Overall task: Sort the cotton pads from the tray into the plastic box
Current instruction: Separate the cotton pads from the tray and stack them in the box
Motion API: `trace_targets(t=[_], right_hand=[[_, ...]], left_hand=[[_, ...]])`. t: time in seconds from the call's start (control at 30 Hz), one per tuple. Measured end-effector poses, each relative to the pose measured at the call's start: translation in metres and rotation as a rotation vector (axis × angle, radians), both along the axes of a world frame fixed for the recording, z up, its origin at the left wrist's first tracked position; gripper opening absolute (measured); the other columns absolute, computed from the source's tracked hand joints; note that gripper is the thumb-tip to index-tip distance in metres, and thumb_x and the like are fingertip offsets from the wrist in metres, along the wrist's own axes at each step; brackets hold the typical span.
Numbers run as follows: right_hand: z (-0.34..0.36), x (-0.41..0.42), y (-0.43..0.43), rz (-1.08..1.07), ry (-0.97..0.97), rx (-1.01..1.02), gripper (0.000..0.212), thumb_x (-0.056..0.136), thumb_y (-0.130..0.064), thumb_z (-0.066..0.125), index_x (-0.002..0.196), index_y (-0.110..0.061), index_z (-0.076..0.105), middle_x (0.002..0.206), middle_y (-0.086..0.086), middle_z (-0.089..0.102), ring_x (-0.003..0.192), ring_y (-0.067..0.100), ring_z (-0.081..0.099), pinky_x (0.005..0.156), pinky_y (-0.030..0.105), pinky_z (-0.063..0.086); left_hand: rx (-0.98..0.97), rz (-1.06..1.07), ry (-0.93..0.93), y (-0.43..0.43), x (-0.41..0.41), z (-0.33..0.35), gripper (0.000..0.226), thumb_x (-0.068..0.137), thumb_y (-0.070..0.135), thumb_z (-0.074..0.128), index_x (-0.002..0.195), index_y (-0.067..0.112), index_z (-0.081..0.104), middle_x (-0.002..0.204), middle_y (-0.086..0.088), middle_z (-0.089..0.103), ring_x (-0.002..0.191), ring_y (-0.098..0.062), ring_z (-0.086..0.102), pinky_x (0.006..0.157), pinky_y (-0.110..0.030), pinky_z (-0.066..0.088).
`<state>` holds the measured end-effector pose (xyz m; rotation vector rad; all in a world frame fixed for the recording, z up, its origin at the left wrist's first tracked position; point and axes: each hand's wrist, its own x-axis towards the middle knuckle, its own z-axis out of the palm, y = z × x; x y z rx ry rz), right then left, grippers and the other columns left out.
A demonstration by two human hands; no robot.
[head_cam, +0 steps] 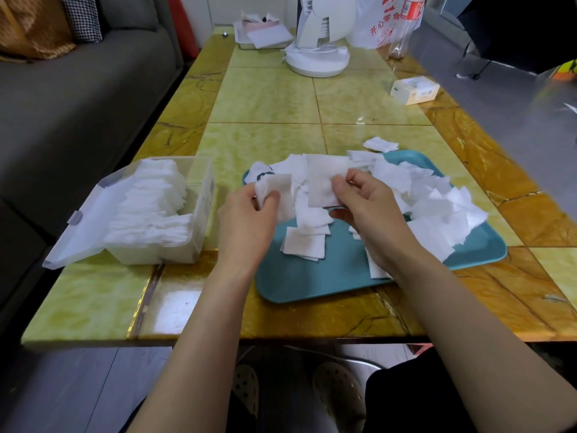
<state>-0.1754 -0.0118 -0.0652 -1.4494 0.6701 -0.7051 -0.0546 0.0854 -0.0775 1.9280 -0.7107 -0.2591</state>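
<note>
Head view: the left hand (246,214) pinches a few square white cotton pads (274,182) and the right hand (371,214) pinches one larger pad (321,182), both above the teal plastic tray (312,276) heaped with loose pads. The clear plastic box (156,253), lid open, stands left, part-filled. Behind are a white fan base (317,59) and a white plastic bag (379,29) printed 开心 in red. The glossy yellow-green tiled table (265,98) stands beside a grey sofa (78,89)
</note>
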Motion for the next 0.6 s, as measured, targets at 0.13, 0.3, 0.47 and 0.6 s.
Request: trace_targets(t=[0.13,0.3,0.47,0.6], right_hand=[[-0.001,0.003,0.006,0.117,0.004,0.011,0.012,0.094,-0.017,0.054,0.095,-0.011,0.063,0.073,-0.002,0.067,0.063,0.003,0.063,0.057,0.015,0.049],[-0.007,0.007,0.005,-0.008,0.101,-0.106,0.019,0.090,-0.016,0.061,0.099,0.000,0.063,0.077,0.017,0.069,0.064,0.015,0.065,0.053,0.017,0.050],[-0.010,0.008,0.006,-0.070,0.129,-0.183,0.014,0.087,-0.018,0.065,0.089,-0.004,0.062,0.081,0.017,0.068,0.072,0.021,0.066,0.054,0.015,0.049],[-0.012,0.009,0.007,-0.094,0.131,-0.228,0.014,0.086,-0.018,0.066,0.076,-0.015,0.057,0.072,0.004,0.061,0.066,0.015,0.061,0.055,0.014,0.049]], left_hand=[[-0.106,-0.129,0.237,-0.005,-0.005,-0.001,0.034,0.086,0.027,0.061,0.085,-0.007,0.064,0.070,-0.011,0.056,0.069,-0.017,0.047,0.063,-0.031,0.035],[-0.177,-0.253,0.374,-0.004,-0.012,0.004,0.057,0.077,0.046,0.061,0.094,-0.007,0.065,0.092,-0.027,0.067,0.081,-0.020,0.056,0.081,-0.046,0.048],[-0.166,-0.262,0.405,-0.003,-0.015,0.007,0.060,0.081,0.048,0.052,0.095,-0.009,0.063,0.094,-0.030,0.066,0.080,-0.020,0.053,0.078,-0.038,0.041],[-0.112,-0.251,0.460,-0.005,-0.016,0.012,0.058,0.082,0.061,0.046,0.082,0.005,0.061,0.086,-0.017,0.064,0.084,-0.028,0.063,0.096,-0.050,0.046]])
